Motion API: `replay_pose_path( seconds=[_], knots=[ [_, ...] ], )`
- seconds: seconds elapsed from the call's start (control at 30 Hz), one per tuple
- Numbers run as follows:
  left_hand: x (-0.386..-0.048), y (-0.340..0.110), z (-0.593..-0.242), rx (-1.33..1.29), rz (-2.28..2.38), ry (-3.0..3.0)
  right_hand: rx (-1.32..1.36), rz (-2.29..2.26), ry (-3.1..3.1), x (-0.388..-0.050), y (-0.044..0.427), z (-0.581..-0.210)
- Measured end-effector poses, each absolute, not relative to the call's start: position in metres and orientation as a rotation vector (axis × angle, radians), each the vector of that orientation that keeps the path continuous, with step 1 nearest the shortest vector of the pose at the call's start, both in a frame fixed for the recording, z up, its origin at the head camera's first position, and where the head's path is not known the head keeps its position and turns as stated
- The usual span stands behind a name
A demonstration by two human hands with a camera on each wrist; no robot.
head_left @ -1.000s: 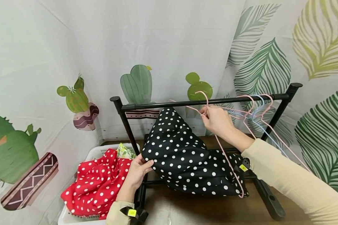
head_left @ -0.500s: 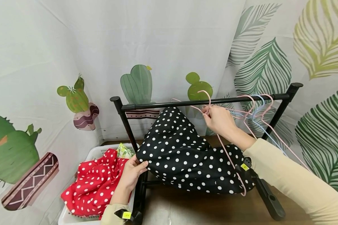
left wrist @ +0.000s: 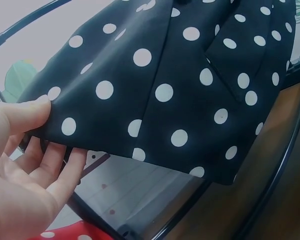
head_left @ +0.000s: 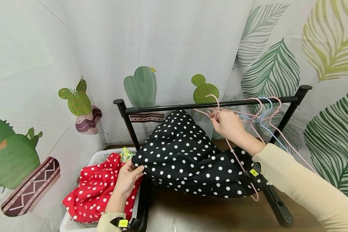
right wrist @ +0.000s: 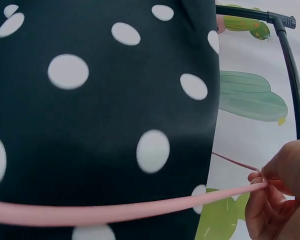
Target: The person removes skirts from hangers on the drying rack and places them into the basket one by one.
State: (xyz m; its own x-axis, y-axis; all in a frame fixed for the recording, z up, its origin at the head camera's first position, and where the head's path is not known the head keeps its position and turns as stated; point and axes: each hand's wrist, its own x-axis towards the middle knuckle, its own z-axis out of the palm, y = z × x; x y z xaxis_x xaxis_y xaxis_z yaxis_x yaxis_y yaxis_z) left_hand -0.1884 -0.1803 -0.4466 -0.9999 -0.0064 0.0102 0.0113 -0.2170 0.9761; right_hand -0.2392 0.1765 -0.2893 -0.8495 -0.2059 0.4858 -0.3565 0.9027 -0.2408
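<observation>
In the head view, my left hand (head_left: 125,178) pinches the left edge of a black garment (head_left: 179,158) with white polka dots. Thumb on top and fingers beneath hold its hem in the left wrist view. My right hand (head_left: 227,124) grips a pink clothes hanger (head_left: 217,100) just under its hook, close to the rack's bar. One arm of this hanger crosses in front of the cloth, as the pink bar (right wrist: 140,212) in the right wrist view also shows. The other arm runs left behind the bar; how the garment's peak is held up is not clear.
A black clothes rack (head_left: 168,108) spans the middle. Pink hangers (head_left: 260,106) and a blue hanger (head_left: 269,104) hang at its right end. On the left, a white basket (head_left: 97,158) contains red polka-dot cloth (head_left: 95,190) and yellow-green printed cloth (head_left: 126,154).
My left hand has drawn the garment's edge to the left, spreading the black cloth wider. Holding the pink hanger, my right hand has shifted slightly right.
</observation>
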Motion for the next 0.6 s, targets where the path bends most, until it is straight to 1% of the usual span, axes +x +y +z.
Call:
replay_pose_path(
  seconds=[0.6],
  knots=[
    [-0.187, -0.192, -0.436, 0.143, -2.307, -2.045, 0.432, 0.452, -2.576, -0.24, 0.174, -0.289]
  ],
)
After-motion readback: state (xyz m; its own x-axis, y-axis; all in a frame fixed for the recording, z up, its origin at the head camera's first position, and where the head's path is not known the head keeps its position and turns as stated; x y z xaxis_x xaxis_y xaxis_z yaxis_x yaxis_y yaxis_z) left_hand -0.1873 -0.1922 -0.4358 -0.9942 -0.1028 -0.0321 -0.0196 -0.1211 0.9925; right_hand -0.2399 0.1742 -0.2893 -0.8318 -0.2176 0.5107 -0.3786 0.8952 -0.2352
